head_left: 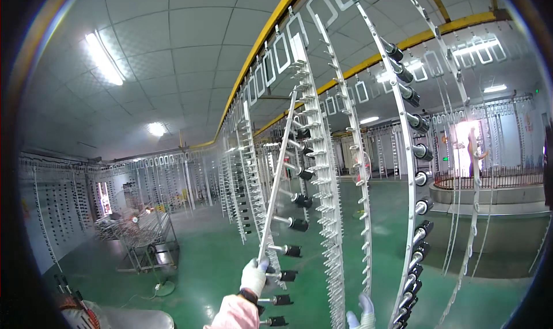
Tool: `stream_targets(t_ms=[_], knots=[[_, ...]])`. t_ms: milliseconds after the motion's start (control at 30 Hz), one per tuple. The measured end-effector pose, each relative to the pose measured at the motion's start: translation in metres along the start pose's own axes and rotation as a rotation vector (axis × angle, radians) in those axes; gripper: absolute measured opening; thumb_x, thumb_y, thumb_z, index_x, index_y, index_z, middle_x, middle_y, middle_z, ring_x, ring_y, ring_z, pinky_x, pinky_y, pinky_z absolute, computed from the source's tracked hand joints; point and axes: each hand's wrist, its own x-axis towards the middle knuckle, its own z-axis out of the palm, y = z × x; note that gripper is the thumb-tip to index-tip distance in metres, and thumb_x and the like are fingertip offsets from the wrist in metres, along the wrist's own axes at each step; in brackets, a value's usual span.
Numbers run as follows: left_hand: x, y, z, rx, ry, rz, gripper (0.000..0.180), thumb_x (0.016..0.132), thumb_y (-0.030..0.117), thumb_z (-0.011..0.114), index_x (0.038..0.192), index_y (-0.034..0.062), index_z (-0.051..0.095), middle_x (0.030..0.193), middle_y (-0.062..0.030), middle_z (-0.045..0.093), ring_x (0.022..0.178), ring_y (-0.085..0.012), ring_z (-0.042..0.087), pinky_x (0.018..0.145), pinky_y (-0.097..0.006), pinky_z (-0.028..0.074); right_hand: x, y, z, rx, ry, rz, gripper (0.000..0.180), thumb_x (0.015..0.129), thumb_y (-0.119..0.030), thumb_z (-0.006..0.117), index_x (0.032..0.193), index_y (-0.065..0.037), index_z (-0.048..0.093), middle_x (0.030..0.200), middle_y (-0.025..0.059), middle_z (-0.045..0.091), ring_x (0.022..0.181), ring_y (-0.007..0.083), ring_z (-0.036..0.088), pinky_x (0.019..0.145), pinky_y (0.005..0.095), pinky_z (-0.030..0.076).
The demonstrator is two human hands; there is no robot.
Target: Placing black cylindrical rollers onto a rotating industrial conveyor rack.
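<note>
My left hand (253, 277), in a white glove with a dark band at the wrist, is closed around a slim metal rack bar (276, 185). The bar leans at a slant, and black cylindrical parts (298, 224) stick out on pegs along its right side. At the lower edge shows my right hand (363, 316), also gloved; its fingers are apart and nothing is seen in them. Close to it hang a bare pegged rack (364, 214) and, further right, a long rack bar (408, 156) loaded with black parts (422, 151). The rest of the right hand is out of view.
A yellow overhead rail (253, 58) carries rectangular metal hooks (282, 52). Dense pegged racks (322, 156) hang just right of the held bar. At left stands a cart (144, 242) piled with metal bars. A round railed platform (489, 188) is at far right. The floor (201, 237) is green.
</note>
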Motion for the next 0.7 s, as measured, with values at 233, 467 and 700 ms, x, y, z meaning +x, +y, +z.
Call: stream_targets(t_ms=[233,467,700], knots=[[0.088,0.129,0.055,-0.042,-0.061,0.138,0.033,0.086,0.040,0.057,0.088,0.0065,0.060,0.064,-0.0040,0.058,0.047,-0.0140,0.050,0.041,-0.030,0.040,0.000,0.014,0.003,0.012,0.005,0.026,0.056,0.080,-0.005,0.060,0.131,0.000,0.036,0.131,0.0165,0.039,0.120,0.0281,0.040,0.099,0.0349,0.034],[0.138,0.071,0.076,-0.292,-0.047,0.308,0.043,0.086,0.047,0.056,0.093,0.0044,0.058,0.072,-0.0104,0.064,0.042,-0.0151,0.051,0.036,-0.030,0.039,0.024,0.036,0.026,-0.104,0.182,-0.061,0.064,0.077,-0.004,0.063,0.132,0.000,0.032,0.137,0.0167,0.031,0.122,0.0292,0.037,0.099,0.0356,0.034],[0.149,0.016,0.087,-0.405,-0.199,0.215,0.034,0.087,0.041,0.056,0.092,0.0081,0.056,0.064,-0.0034,0.054,0.041,-0.0129,0.046,0.036,-0.029,0.037,0.048,0.102,0.056,-0.351,0.303,0.077,0.107,0.058,-0.037,0.079,0.136,0.002,0.018,0.136,0.0265,0.028,0.126,0.0392,0.029,0.105,0.0458,0.026]])
